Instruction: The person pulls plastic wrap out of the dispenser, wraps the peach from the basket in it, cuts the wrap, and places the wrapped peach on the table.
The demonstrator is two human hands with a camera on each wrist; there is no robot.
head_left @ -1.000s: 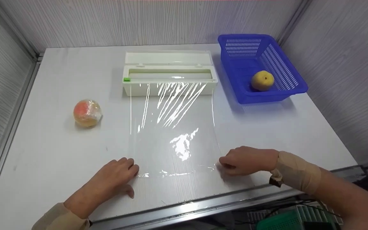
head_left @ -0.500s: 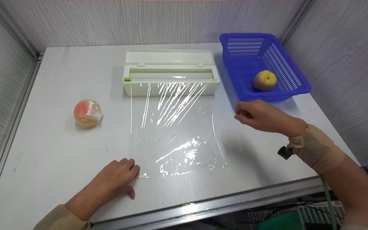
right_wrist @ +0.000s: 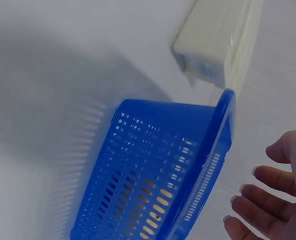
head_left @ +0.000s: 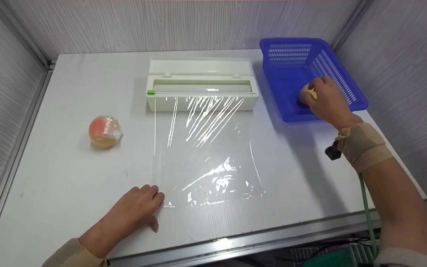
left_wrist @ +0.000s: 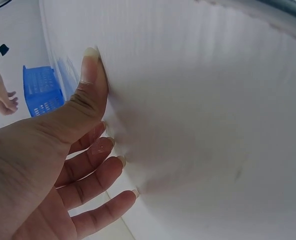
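A sheet of clear plastic wrap [head_left: 206, 167] stretches over the table from a white wrap dispenser [head_left: 202, 103] whose lid is raised. At the sheet's near left corner my left hand [head_left: 133, 207] presses with its fingertips, thumb held apart. My right hand [head_left: 328, 100] reaches into the blue basket [head_left: 285, 115] in the head view, thumb and fingers around a yellow peach [head_left: 304, 95] that they partly cover. Through the slots in the basket's wall [right_wrist: 133, 175], bits of the peach show in the right wrist view.
A peach wrapped in plastic film [head_left: 104, 131] sits on the left of the table [head_left: 50, 178]. A metal rail [head_left: 213, 248] runs along the front edge. Pale panels stand behind and at both sides. Below the rail is a green basket [head_left: 328, 257].
My right hand has let go of the wrap's near right corner and moved up and right into the basket, onto the peach. My left hand stays at its corner.
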